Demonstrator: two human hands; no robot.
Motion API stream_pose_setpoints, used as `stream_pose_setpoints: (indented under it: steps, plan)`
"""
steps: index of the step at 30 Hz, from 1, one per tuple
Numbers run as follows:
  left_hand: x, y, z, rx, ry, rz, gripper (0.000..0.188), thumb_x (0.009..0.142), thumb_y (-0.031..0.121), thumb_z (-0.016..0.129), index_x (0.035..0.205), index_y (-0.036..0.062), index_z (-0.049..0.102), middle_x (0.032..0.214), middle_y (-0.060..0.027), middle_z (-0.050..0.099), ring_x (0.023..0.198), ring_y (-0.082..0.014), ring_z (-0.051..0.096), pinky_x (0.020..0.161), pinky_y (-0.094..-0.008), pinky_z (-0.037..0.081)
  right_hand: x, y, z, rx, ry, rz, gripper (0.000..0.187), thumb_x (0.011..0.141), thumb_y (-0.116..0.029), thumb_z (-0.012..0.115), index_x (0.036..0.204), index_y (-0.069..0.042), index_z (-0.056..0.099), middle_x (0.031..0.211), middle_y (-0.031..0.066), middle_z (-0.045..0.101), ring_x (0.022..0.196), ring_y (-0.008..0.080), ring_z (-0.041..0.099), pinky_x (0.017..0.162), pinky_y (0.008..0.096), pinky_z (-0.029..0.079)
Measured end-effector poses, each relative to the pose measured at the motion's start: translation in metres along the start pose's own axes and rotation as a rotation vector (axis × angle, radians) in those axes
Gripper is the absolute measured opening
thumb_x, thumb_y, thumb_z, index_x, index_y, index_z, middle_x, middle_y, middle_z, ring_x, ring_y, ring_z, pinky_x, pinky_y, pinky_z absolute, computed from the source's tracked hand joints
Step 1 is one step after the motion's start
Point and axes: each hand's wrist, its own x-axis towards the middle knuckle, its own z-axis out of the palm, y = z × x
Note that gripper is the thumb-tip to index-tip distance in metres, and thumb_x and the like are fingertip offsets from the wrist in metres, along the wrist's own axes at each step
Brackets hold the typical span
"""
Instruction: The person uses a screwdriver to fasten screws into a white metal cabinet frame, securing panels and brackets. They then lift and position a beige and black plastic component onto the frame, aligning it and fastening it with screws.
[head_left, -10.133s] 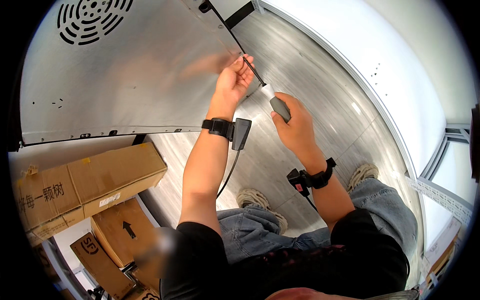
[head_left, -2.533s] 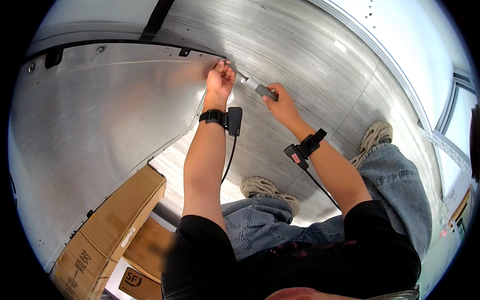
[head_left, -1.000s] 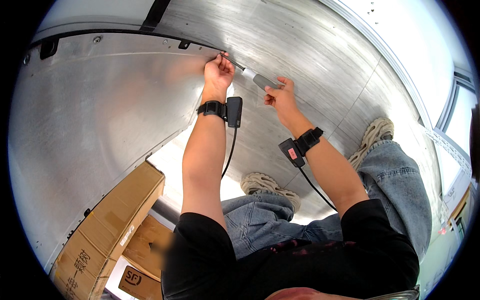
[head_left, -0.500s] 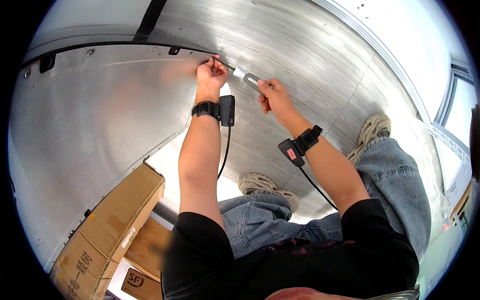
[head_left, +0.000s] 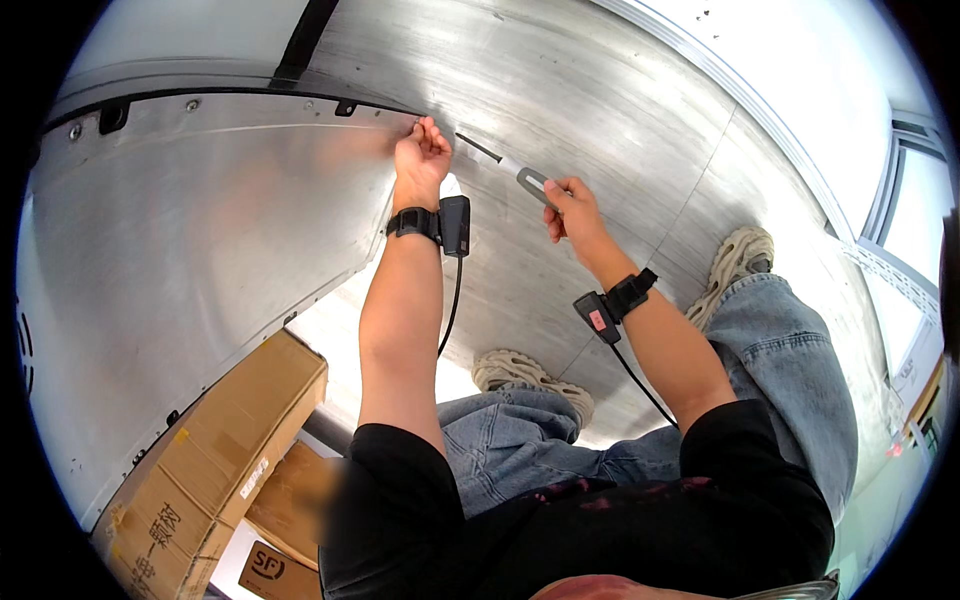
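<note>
My right hand (head_left: 575,218) is closed around the grey and white handle of a screwdriver (head_left: 535,182). The thin dark shaft points up and left, its tip apart from the metal panel (head_left: 230,210) and a short way right of my left hand (head_left: 424,157). That hand is at the panel's far right corner, palm partly turned up, with the fingers curled and the fingertips together at the edge. Whatever they pinch is too small to make out. Along the panel's dark far edge sit several screws and black brackets (head_left: 345,107).
Cardboard boxes (head_left: 235,440) stand at the lower left, beside the panel's near edge. Grey wood-look flooring (head_left: 610,130) lies beyond my hands. My shoes (head_left: 535,380) are on the floor below. Black cables (head_left: 640,385) run from the devices strapped to both wrists.
My right hand has drawn back to the right and slightly down, taking the screwdriver's tip away from the panel corner. My left hand has stayed at the corner.
</note>
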Motion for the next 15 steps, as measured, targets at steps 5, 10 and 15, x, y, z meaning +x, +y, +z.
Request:
stream_pose_setpoints:
  steps: [5,10,15]
  plan:
    - [-0.012,0.001,0.005,0.094,-0.024,-0.006,0.019,0.096,0.018,0.043,0.104,0.0057,0.056,0.091,-0.0035,0.063,0.073,-0.0138,0.056,0.065,-0.0274,0.046,-0.004,0.002,0.003,-0.017,-0.016,-0.017,0.027,0.091,-0.033,0.055,0.09,-0.008,0.047,0.063,0.0037,0.053,0.044,0.0112,0.045,0.042,0.0269,0.039]
    - [-0.012,0.009,0.003,0.139,-0.052,-0.006,0.019,0.096,0.018,0.043,0.102,0.0062,0.056,0.091,-0.0028,0.064,0.071,-0.0133,0.056,0.063,-0.0272,0.046,-0.009,0.001,0.005,-0.01,-0.019,-0.03,0.026,0.09,-0.033,0.056,0.091,-0.008,0.049,0.063,0.0038,0.053,0.044,0.011,0.045,0.042,0.0267,0.039]
    - [-0.007,0.007,0.006,0.039,-0.032,0.005,0.02,0.097,0.015,0.041,0.104,0.0023,0.054,0.094,-0.0063,0.063,0.072,-0.0147,0.056,0.063,-0.0268,0.046,-0.01,0.001,0.002,-0.01,-0.009,-0.036,0.027,0.091,-0.033,0.055,0.093,-0.007,0.05,0.064,0.004,0.053,0.045,0.0112,0.046,0.043,0.0268,0.039]
